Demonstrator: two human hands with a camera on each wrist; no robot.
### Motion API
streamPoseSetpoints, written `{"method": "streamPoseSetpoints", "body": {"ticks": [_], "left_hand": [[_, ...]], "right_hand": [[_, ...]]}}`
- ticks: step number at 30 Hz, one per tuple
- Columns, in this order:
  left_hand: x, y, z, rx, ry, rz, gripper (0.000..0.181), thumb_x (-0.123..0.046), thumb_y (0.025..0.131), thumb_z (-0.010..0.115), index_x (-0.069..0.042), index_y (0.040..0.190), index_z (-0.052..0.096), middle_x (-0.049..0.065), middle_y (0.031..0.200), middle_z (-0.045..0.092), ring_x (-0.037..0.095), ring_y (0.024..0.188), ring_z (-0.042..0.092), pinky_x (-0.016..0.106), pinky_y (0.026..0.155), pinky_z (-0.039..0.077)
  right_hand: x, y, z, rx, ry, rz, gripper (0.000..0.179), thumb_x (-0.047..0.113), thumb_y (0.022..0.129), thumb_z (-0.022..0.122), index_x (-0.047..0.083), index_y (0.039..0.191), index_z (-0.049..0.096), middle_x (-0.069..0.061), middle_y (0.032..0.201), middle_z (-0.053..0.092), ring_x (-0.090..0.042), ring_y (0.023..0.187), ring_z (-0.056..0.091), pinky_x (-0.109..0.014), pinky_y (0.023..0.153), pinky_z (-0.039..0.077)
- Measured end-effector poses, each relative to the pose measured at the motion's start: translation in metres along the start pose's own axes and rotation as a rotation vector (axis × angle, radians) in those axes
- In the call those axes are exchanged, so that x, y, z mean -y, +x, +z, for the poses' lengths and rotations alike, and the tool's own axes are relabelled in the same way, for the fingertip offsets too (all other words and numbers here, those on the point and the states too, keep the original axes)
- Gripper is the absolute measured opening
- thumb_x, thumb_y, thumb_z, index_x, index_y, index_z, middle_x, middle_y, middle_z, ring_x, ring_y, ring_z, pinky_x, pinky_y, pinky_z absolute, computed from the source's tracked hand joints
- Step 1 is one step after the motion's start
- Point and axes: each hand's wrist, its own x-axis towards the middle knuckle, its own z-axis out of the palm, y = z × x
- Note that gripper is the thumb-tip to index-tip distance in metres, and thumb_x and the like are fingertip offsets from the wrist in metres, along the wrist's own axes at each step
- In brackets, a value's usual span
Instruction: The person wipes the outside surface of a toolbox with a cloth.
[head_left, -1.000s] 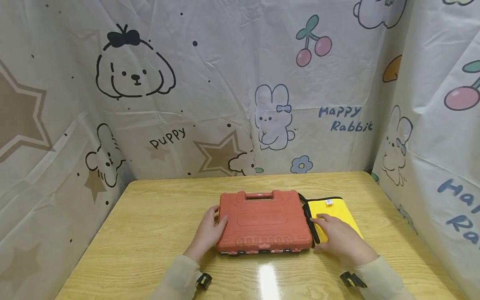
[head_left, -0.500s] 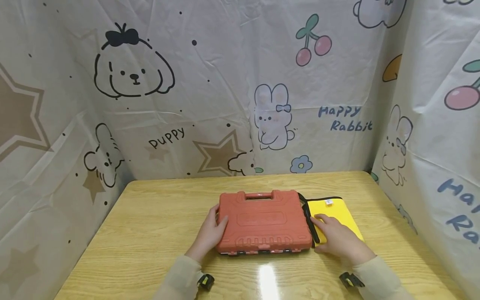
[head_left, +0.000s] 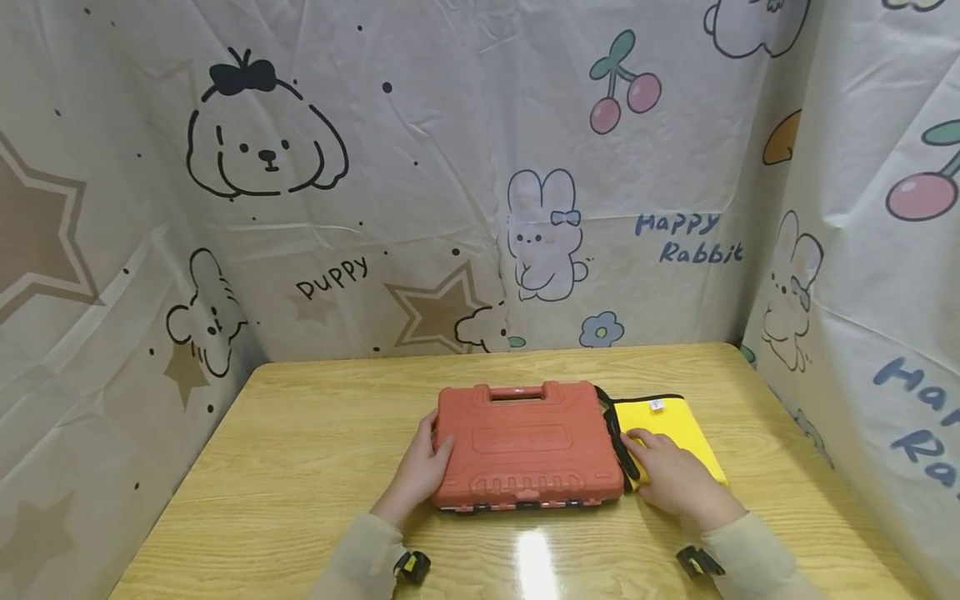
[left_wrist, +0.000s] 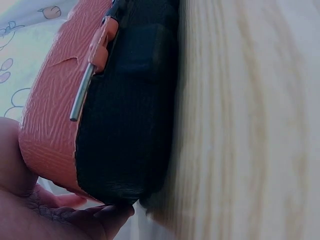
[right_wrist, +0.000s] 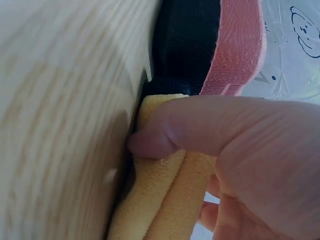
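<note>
1. Two bare hands are placed on two things: the red case (head_left: 528, 437) is held by the left hand (head_left: 416, 477), and the yellow cloth (head_left: 678, 421) by the right hand (head_left: 681, 485).
2. The case is laid flat on the wooden table (head_left: 322, 450), with its handle (head_left: 516, 392) turned to the far side.
3. Its left side is gripped between thumb and fingers; in the left wrist view, fingertips are seen at the lower corner of its black base (left_wrist: 125, 125), near a metal pin (left_wrist: 81, 95).
4. The cloth is set just beside the case's right side, edged with a black strap (head_left: 621, 450) and marked by a white label (head_left: 657, 406).
5. Its near edge is pinched by the right hand, the thumb being pressed on the folded layers.
6. The table is backed by a printed curtain (head_left: 427, 192).
</note>
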Motion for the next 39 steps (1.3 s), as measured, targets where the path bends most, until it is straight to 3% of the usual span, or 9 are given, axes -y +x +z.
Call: {"method": "streamPoseSetpoints", "body": {"ticks": [12, 39], "left_hand": [[0.0021, -0.0002, -0.0010, 0.019, -0.008, 0.011, 0.060, -0.014, 0.110, 0.047, 0.007, 0.159, 0.020, 0.033, 0.161, 0.031, 0.047, 0.147, 0.037, 0.060, 0.119, 0.034], [0.0043, 0.0003, -0.0001, 0.035, -0.025, -0.006, 0.060, -0.016, 0.112, 0.043, 0.006, 0.161, 0.017, 0.034, 0.162, 0.029, 0.047, 0.149, 0.035, 0.060, 0.120, 0.033]], "right_hand": [[0.0003, -0.0017, 0.0017, -0.050, -0.013, -0.009, 0.060, 0.013, 0.087, 0.074, -0.003, 0.143, 0.057, -0.020, 0.143, 0.057, -0.042, 0.124, 0.058, -0.057, 0.093, 0.056], [-0.0094, 0.0060, 0.0083, -0.115, -0.010, -0.001, 0.057, 0.004, 0.082, 0.081, 0.000, 0.137, 0.064, -0.016, 0.135, 0.062, -0.038, 0.119, 0.063, -0.053, 0.093, 0.057]]}}
